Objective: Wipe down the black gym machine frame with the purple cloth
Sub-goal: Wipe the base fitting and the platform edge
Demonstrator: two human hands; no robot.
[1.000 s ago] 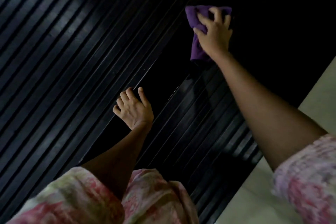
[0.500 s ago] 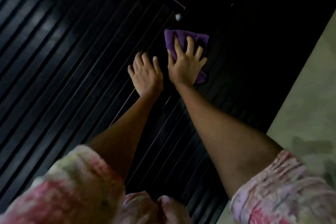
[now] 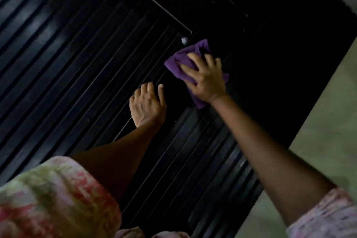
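Observation:
The black gym machine frame (image 3: 260, 48) fills the upper right as a dark flat surface, dim and low in detail. A purple cloth (image 3: 185, 58) lies bunched against it near its left edge. My right hand (image 3: 204, 78) presses the cloth to the frame, fingers spread and slightly bent over the fabric. My left hand (image 3: 147, 104) rests flat on the black surface just left of and below the cloth, fingers straight, holding nothing. A small pale bolt head (image 3: 184, 40) sits just above the cloth.
Black ribbed panels (image 3: 67, 67) with parallel ridges run diagonally across the left and lower middle. A pale floor (image 3: 324, 141) shows along the right edge. My floral sleeves are at the bottom left and bottom right.
My right hand has slid the cloth across the frame, away from my left hand, so the two hands are farther apart than half a second ago. The camera view has also shifted.

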